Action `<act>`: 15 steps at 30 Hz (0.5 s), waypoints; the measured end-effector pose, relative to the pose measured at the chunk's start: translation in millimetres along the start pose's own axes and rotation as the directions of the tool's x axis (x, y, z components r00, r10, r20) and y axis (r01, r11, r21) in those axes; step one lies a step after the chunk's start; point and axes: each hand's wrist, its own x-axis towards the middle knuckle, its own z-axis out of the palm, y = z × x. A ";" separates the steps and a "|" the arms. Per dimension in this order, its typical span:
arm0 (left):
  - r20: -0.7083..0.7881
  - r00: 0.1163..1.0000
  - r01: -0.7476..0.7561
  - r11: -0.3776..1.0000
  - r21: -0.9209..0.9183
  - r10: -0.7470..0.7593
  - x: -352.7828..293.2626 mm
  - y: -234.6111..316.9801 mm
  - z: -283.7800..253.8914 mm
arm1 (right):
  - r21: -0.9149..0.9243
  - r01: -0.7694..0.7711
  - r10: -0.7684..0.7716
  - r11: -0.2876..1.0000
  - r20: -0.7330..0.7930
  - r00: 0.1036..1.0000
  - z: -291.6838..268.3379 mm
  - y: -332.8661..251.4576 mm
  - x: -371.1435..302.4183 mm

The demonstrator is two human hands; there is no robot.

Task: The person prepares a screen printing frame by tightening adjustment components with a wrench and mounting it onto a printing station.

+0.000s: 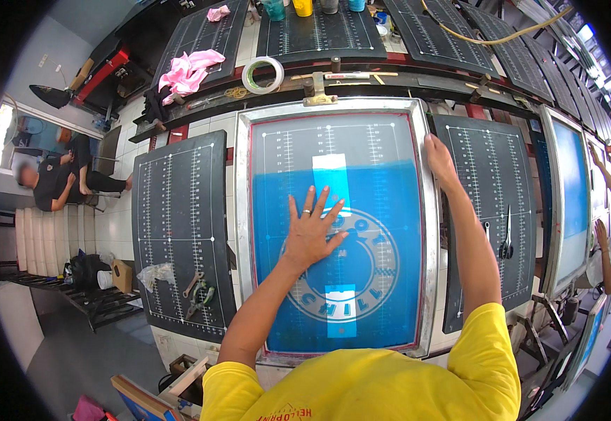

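Note:
A screen-printing frame (243,210) with a silver metal border and blue-coated mesh lies over a dark printing board in front of me. A ring-shaped design (383,242) with lettering shows pale in the blue. Under the mesh, white paper pieces (330,163) show above and below the design's middle. My left hand (311,235), wearing a ring, lies flat on the mesh with its fingers spread. My right hand (439,161) is closed round the frame's right border near its upper corner; some of its fingers are hidden. A metal clamp (319,91) meets the frame's far edge.
Wrenches and pliers (199,296) lie on the left board (155,210), scissors (507,238) on the right one. Along the far rail are a tape roll (262,75) and pink cloth (190,70). At right, another person's hands (602,235) are near a second screen (573,189). Someone sits far left.

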 end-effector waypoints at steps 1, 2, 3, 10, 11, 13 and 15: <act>-0.005 1.000 0.007 1.000 0.013 -0.007 0.1 -2.4 0.2 | 0.058 0.038 -0.035 0.998 -0.055 0.998 2.6 -7.4 -20.7; 0.001 1.000 0.007 1.000 0.013 -0.007 0.0 -2.9 2.2 | 0.107 0.063 -0.051 0.992 -0.112 0.992 4.2 -5.2 -47.4; 0.002 1.000 0.005 1.000 0.016 -0.005 1.9 -2.7 4.0 | 0.154 0.042 -0.029 0.987 -0.084 0.996 2.2 9.4 -65.1; -0.023 1.000 -0.018 0.999 0.036 0.019 -0.5 -2.7 8.0 | 0.634 -0.232 0.173 0.738 0.155 0.973 -32.4 39.8 -85.2; -0.023 0.999 -0.021 0.999 0.035 0.022 -0.3 -2.5 6.6 | 0.621 -0.229 0.178 0.749 0.144 0.973 -30.2 38.1 -74.3; -0.030 0.999 -0.023 0.999 0.032 0.024 0.7 -3.1 3.7 | 0.580 -0.252 0.245 0.775 0.093 0.965 -19.9 14.4 -55.9; -0.034 0.999 -0.024 1.000 0.020 0.025 0.6 -1.2 2.6 | 0.349 -0.161 0.173 0.923 -0.002 0.985 2.6 -1.3 -52.9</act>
